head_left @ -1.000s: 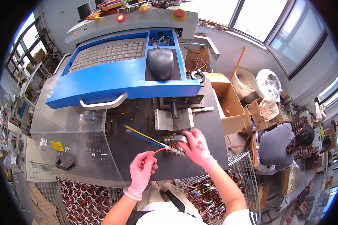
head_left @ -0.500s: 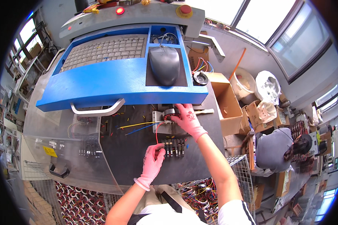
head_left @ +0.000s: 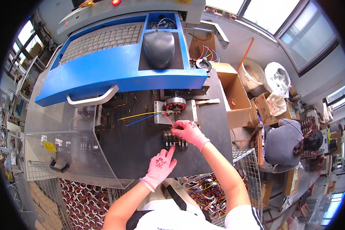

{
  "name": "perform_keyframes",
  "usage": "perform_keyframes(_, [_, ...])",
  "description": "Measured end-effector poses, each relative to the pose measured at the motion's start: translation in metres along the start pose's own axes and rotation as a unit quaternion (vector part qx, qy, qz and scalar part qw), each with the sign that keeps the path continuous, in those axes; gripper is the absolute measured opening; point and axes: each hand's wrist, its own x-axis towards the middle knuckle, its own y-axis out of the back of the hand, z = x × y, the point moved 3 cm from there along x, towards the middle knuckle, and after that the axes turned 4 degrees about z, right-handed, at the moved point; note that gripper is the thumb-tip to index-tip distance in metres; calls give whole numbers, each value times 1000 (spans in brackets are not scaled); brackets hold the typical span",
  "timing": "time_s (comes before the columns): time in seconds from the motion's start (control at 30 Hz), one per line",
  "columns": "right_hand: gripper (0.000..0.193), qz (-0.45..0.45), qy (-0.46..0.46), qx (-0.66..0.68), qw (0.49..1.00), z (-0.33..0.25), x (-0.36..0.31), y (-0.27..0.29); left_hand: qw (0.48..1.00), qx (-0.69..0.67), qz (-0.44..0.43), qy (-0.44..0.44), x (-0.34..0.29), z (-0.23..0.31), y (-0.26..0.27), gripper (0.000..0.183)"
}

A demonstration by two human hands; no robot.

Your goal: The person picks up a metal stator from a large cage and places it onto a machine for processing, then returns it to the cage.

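Note:
My right hand (head_left: 190,134), in a pink glove, pinches a red wire (head_left: 168,118) just above a row of black terminal blocks (head_left: 167,136). That wire runs up to a ring-shaped motor stator (head_left: 175,104) with red windings, seated on a metal fixture (head_left: 158,108). From the stator a yellow wire (head_left: 138,115) and a blue wire (head_left: 142,120) stretch out to the left. My left hand (head_left: 160,167), also pink-gloved, is open, its index finger extended to the near edge of the terminal blocks and its thumb apart. The right hand partly hides the blocks.
Over the table's far side juts a blue keyboard tray (head_left: 119,82) with a mouse (head_left: 159,50). A clear guard (head_left: 73,143) stands left, a cardboard box (head_left: 234,96) right. Small wire scraps dot the dark tabletop (head_left: 130,157). A co-worker (head_left: 283,142) sits at right.
My right hand has come down from the stator to the terminal blocks and now holds the red wire. The left hand has let go of it and moved slightly down. The view has shifted.

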Motion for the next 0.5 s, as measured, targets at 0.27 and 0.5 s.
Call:
perform_keyframes(0.27, [19, 55, 143, -134, 979, 9, 3, -1, 958, 282, -33, -45, 3, 2, -47, 64])
perform_keyframes(0.5, [19, 58, 139, -155, 976, 7, 2, -2, 913, 398, -43, -79, 7, 5, -69, 55])
